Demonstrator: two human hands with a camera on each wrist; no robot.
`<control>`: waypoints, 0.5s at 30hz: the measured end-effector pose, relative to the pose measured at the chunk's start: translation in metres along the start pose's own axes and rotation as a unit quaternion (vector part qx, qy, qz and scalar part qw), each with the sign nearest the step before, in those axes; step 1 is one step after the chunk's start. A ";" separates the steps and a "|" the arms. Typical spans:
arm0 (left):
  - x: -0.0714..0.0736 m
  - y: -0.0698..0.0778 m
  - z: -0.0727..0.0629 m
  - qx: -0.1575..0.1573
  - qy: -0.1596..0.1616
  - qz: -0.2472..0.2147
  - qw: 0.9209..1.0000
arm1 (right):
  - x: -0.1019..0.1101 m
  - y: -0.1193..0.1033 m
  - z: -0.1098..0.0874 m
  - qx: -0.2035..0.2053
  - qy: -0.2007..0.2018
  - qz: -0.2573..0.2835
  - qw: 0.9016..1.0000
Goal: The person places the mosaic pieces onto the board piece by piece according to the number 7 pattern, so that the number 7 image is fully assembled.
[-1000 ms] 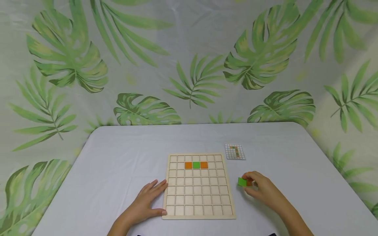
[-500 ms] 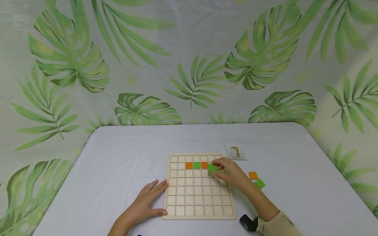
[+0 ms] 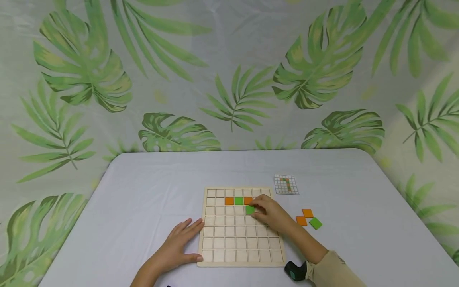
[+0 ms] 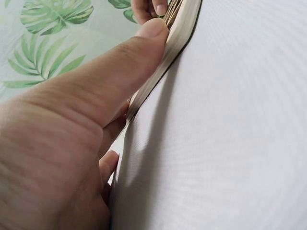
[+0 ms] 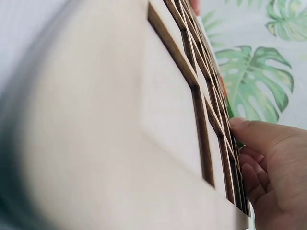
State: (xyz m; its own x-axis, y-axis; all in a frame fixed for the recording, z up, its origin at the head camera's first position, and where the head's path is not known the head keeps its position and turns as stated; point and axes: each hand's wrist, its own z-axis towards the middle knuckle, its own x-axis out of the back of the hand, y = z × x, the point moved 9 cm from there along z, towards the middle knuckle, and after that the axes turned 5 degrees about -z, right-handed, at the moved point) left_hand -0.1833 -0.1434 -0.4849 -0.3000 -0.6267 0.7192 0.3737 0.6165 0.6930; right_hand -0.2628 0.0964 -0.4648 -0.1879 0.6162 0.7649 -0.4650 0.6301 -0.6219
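A wooden grid board [image 3: 218,231] lies flat on the table. Two orange tiles and one green tile [image 3: 238,201] sit side by side in its second row from the top. My right hand [image 3: 271,212] reaches over the board and pinches another green tile [image 3: 249,210] at the cell just below the right-hand orange tile [image 3: 248,200]. Whether that tile lies fully in the cell I cannot tell. My left hand [image 3: 175,245] rests against the board's left edge, fingers spread. In the left wrist view its thumb [image 4: 129,60] touches the board's side.
Right of the board lie three loose tiles: an orange one [image 3: 307,213], a second orange one [image 3: 301,221] and a green one [image 3: 315,223]. A small printed grid card [image 3: 286,184] with a coloured pattern lies beyond the board's upper right corner. A leaf-patterned cloth [image 3: 236,107] hangs behind.
My right hand has carried a green tile from the loose tiles onto the board, then slightly left and down to below the right-hand orange tile. The left hand has stayed put.
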 end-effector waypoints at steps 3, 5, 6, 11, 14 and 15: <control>0.000 0.000 -0.001 0.000 0.002 -0.002 1.000 | -0.001 0.001 0.000 -0.003 0.002 0.006 1.000; 0.000 -0.001 -0.001 0.000 0.004 -0.001 1.000 | -0.002 0.001 0.000 -0.008 0.002 0.007 1.000; 0.000 -0.001 -0.001 0.000 0.006 0.000 1.000 | -0.002 0.002 0.000 -0.010 0.002 0.006 1.000; 0.000 -0.001 -0.001 -0.004 0.008 0.002 1.000 | -0.002 -0.001 0.001 -0.008 0.002 -0.002 1.000; 0.000 0.000 -0.001 -0.007 0.008 -0.001 1.000 | -0.002 -0.004 0.000 -0.002 0.000 -0.002 1.000; 0.000 0.001 -0.001 -0.007 0.008 -0.003 1.000 | 0.000 -0.005 -0.001 -0.003 -0.001 0.000 1.000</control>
State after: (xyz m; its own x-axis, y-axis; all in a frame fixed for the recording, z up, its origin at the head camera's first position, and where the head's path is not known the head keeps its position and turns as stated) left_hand -0.1825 -0.1431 -0.4847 -0.2881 -0.6372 0.7148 0.3853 0.6062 0.6957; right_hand -0.2599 0.0933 -0.4622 -0.1895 0.6161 0.7645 -0.4598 0.6323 -0.6235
